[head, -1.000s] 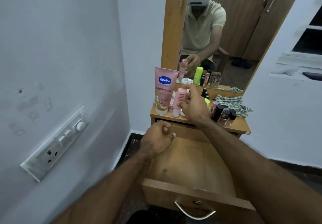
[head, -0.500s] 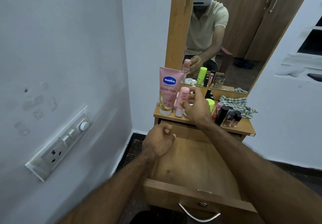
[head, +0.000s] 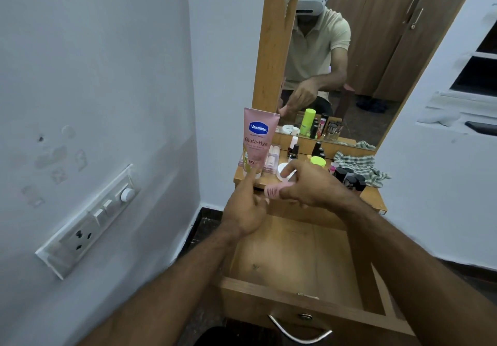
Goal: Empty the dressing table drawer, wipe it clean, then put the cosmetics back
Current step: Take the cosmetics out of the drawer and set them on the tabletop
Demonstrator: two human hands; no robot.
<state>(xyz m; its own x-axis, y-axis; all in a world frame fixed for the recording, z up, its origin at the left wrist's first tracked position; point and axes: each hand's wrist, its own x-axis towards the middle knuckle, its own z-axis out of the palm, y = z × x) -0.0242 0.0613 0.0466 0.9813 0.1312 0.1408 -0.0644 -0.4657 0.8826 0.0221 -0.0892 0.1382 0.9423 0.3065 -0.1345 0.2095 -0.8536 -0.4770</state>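
A: Head view, left first: my left hand (head: 246, 205) has its fingers loosely spread, holding nothing, next to the cap end of the small pink bottle (head: 273, 191).

B: And the bottle itself?

A: Lying sideways in my right hand (head: 309, 184), fingers curled round it, above the back of the open drawer (head: 295, 259), just off the worktop (head: 375, 200). I judge it light, rigid, smooth plastic, a bit slippery; the ribbed cap gives better purchase.

B: The rest?

A: Soft Vaseline tube (head: 258, 141) standing, glassy small bottles (head: 348, 180), limp checked cloth (head: 360, 165). Drawer floor is bare matte wood.
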